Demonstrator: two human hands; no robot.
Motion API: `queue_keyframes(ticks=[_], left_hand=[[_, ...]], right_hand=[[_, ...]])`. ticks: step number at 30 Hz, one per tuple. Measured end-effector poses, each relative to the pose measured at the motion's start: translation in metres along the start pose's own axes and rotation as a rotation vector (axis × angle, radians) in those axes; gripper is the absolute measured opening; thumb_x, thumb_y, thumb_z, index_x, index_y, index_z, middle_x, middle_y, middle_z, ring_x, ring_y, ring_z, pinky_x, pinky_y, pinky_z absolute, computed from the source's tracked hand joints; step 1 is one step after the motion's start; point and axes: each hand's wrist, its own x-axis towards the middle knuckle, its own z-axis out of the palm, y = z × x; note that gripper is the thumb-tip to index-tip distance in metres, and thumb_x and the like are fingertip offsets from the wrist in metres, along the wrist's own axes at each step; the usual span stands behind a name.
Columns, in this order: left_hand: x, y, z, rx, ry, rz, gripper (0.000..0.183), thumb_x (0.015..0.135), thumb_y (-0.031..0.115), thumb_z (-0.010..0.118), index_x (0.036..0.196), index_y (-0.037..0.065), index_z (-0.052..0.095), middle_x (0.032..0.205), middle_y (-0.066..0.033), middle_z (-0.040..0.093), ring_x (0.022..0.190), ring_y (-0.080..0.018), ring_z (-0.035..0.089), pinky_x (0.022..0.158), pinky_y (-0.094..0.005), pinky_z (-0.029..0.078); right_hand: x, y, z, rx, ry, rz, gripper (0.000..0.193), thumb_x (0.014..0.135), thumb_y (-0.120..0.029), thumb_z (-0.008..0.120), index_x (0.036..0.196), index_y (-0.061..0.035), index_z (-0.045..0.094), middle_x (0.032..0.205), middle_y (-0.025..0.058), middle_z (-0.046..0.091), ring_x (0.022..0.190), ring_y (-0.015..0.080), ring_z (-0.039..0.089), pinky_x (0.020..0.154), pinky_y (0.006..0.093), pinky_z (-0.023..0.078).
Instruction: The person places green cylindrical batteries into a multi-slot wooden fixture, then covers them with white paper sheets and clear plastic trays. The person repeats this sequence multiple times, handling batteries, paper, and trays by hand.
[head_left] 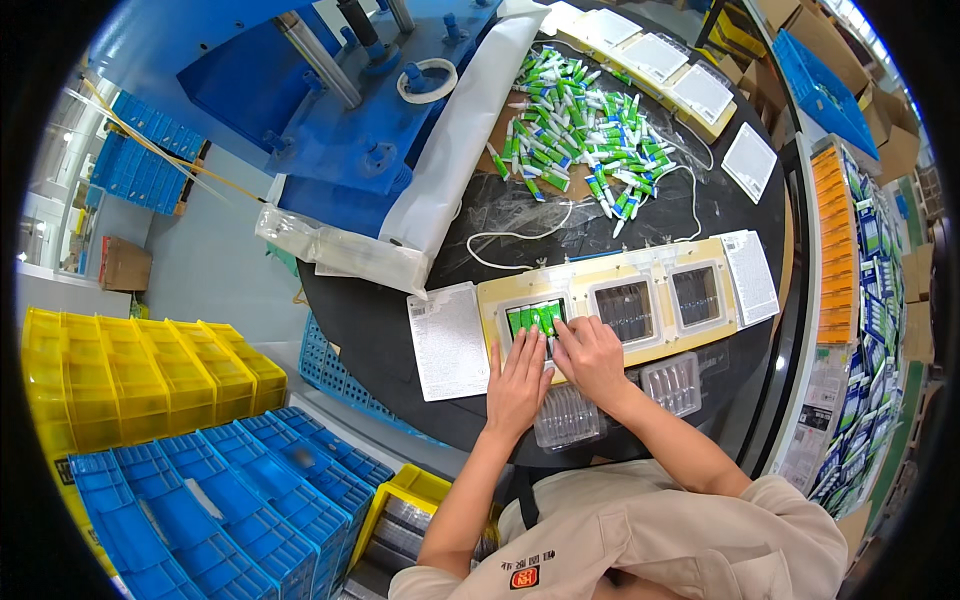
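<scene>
Small green-and-white tubes lie side by side in the left opening of a long cream-yellow fixture. My left hand rests palm down over the near edge of that opening, fingers stretched out onto the tubes. Just right of it, my right hand has bent, parted fingers touching the tubes' right side. No object shows in either hand. Clear plastic trays sit in the fixture's middle opening and right opening. Part of the left tray is hidden under my fingers.
Loose tubes are heaped at the back of the round black table. White printed cards flank the fixture; clear blister trays lie before it. A blue press stands at left. Blue crates and yellow crates are stacked lower left.
</scene>
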Motion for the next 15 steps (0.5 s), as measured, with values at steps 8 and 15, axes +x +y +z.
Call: queue_keyframes(ticks=[8, 15], left_hand=[[0.001, -0.001, -0.003, 0.059, -0.046, 0.042, 0.057, 0.097, 0.031, 0.064, 0.146, 0.004, 0.052, 0.156, -0.0083, 0.047, 0.148, -0.0271, 0.037, 0.121, -0.0604, 0.022], [-0.001, -0.006, 0.003, 0.042, 0.009, 0.083, 0.058, 0.096, 0.026, 0.065, 0.144, -0.004, 0.051, 0.153, -0.0156, 0.048, 0.147, -0.0322, 0.039, 0.12, -0.0633, 0.022]], right_hand=[[0.007, 0.0, -0.011, 0.005, -0.05, -0.059, 0.037, 0.082, -0.015, 0.073, 0.118, -0.007, 0.072, 0.116, 0.0104, 0.064, 0.108, 0.0261, 0.06, 0.091, 0.0425, 0.047], [0.008, 0.006, -0.003, -0.033, -0.099, -0.111, 0.036, 0.084, -0.015, 0.071, 0.118, -0.0052, 0.071, 0.132, 0.0096, 0.063, 0.122, 0.0265, 0.057, 0.106, 0.0448, 0.042]])
